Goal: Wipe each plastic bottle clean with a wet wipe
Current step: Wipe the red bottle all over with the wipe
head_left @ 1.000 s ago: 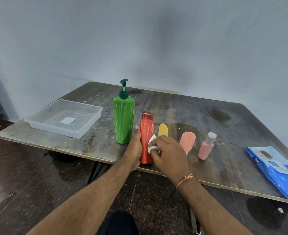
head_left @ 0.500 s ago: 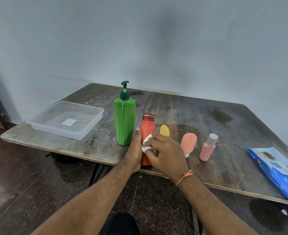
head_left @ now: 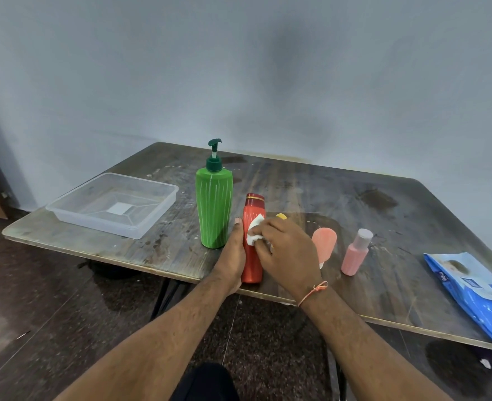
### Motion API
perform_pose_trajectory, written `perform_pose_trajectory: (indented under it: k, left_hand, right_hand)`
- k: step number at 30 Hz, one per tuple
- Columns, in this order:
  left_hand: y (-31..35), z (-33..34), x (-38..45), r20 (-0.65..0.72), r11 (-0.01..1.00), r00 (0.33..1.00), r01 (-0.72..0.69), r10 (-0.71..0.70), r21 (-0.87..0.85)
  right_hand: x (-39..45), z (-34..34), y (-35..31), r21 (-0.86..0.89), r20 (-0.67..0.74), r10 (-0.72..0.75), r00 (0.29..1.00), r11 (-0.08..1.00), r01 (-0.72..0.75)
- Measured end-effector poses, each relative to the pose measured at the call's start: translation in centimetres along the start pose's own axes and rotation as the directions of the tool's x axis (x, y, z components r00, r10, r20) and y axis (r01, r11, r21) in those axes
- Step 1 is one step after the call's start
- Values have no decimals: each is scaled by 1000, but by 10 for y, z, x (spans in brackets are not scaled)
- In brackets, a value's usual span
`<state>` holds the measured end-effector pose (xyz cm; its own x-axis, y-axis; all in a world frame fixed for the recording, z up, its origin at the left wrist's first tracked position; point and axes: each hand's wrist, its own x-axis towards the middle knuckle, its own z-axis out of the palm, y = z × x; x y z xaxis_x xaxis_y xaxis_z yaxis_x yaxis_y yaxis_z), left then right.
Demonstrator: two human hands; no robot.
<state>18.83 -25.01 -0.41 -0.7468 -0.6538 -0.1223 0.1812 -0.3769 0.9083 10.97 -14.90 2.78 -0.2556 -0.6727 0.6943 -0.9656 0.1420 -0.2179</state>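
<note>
Between both hands (head_left: pixel 229 256) (head_left: pixel 289 253), red bottle (head_left: pixel 252 264), wipe (head_left: pixel 255 233) pressed

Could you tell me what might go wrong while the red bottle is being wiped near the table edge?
1. The red bottle stands close to the near edge of the table; a hard stroke from the right hand with the wet wipe might push it off, though the left hand steadies it.
2. The green pump bottle stands right beside the left hand, so a sideways nudge could topple it.
</note>
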Motion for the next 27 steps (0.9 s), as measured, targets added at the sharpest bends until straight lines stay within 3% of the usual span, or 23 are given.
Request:
perform_pose_trajectory:
  k: [3, 8, 13, 17, 21, 25, 27]
  left_hand:
    - [1, -1, -1, 6, 1000, 1000, -5, 6, -11]
    - [0, 1, -1, 15, 1000, 1000, -23, 23, -8]
    - [1, 1, 0, 6, 999, 999, -33, 33, 3]
    - [-3, 1, 2, -6, 999, 999, -48, 48, 26]
    - [-2, 0, 3, 6, 998, 998, -68, 68, 10]
    - [-7, -2, 7, -4, 996, 998, -66, 66, 53]
    - [-7, -3, 8, -2, 996, 998, -69, 69, 60]
  right_hand:
    - [-1, -3, -3, 2, 47, -56, 997, 998, 56]
    - [10, -3, -2, -58, 3, 7, 1000, 998, -7]
    - [15, -6, -4, -60, 70, -49, 996, 997, 53]
    - [26, -9, -4, -93, -2, 5, 1000, 996, -5]
    - [29, -11, -10, -102, 67, -66, 996, 992, 73]
    - [39, -13, -8, -137, 7, 17, 1000, 990, -16]
    - [40, -12, -9, -106, 24, -4, 1000, 994, 7]
